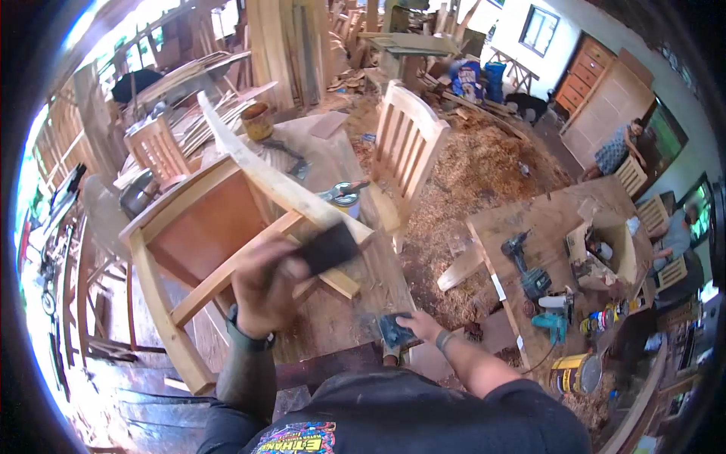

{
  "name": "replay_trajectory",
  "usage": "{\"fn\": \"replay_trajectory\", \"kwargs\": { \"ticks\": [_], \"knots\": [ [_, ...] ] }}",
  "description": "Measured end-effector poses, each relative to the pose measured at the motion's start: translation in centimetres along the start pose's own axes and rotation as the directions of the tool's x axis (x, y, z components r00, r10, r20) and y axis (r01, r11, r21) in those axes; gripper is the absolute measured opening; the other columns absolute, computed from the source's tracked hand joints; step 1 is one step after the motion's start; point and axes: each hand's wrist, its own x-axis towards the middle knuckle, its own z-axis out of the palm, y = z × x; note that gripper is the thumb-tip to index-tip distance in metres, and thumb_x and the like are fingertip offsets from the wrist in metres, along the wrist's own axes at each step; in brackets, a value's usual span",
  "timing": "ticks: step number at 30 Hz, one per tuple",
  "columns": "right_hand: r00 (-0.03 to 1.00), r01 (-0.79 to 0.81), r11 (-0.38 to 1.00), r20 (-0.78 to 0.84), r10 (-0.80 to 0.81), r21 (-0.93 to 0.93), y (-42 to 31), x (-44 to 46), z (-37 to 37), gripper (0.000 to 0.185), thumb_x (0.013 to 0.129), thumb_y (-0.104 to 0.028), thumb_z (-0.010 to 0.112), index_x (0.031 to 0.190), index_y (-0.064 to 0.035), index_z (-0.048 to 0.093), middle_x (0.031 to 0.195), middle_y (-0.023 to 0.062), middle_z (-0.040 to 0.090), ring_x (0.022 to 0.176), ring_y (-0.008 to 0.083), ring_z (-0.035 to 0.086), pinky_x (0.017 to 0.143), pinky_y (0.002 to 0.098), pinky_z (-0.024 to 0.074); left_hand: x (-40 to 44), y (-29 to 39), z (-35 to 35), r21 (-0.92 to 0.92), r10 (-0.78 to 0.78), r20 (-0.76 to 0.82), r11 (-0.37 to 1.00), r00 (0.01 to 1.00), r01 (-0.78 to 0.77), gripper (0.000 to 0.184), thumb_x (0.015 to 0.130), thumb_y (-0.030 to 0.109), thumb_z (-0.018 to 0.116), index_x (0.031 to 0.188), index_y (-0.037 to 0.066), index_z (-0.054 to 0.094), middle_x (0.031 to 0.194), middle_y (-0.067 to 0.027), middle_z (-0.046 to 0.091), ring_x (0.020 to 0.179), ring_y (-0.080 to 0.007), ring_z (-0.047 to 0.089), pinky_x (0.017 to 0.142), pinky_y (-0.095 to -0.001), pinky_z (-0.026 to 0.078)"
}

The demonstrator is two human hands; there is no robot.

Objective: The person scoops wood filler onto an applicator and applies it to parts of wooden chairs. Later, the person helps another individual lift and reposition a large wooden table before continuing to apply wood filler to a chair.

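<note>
My left hand (265, 284), blurred by motion, is raised in front of the wooden chair frame and grips a dark, flat rectangular piece (330, 248), possibly sandpaper. That chair frame (219, 293) lies tipped over on the worktable, its brown seat panel (208, 216) facing me. Lower and to the right, my right hand (425, 326) is closed on a dark blue-grey block (397, 330) at the near edge of the worktable (370, 291). Behind the chair's long leg stands an open can (346, 198) with a brush-like tool across its top.
Right, a second table (491, 234) bears a cordless drill (527, 265), a teal power tool (550, 327) and a cardboard box (605, 253). A slatted chair (408, 144) stands beyond my worktable. Wood shavings (484, 163) cover the floor. Two people (616, 149) are at far right.
</note>
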Motion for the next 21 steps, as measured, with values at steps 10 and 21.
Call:
{"fn": "replay_trajectory", "kwargs": {
  "ticks": [10, 21],
  "knots": [
    [0.981, -0.194, 0.799, -0.126, 0.149, -0.569, -6.4, 4.0, 0.0, 0.051, 0.091, -0.025, 0.073, 0.132, 0.0006, 0.057, 0.11, 0.02, 0.071, 0.102, 0.0301, 0.07, 0.077, 0.0435, 0.0597, 5.0, -10.4, -1.1, 0.059, -0.324, -0.411, 0.923, 0.852, 0.38, 0.031, 0.105, 0.024, 0.064, 0.096, -0.005, 0.072, 0.08, 0.0044, 0.063, 0.075, -0.0056, 0.05, 0.067, -0.025, 0.044],
    [0.761, 0.471, 0.1, 0.346, -0.548, -0.877, -24.7, 19.4, 0.8, 0.057, 0.084, -0.03, 0.067, 0.134, -0.0062, 0.055, 0.142, 0.0211, 0.049, 0.136, 0.0393, 0.047, 0.116, 0.0517, 0.0375, 2.9, -15.4, -1.9, 0.42, -0.265, -0.501, 0.758, 0.824, 0.499, 0.044, 0.103, 0.031, 0.062, 0.113, -0.011, 0.07, 0.095, -0.0157, 0.077, 0.079, -0.0215, 0.071, 0.073, -0.0356, 0.056]
  ]
}}
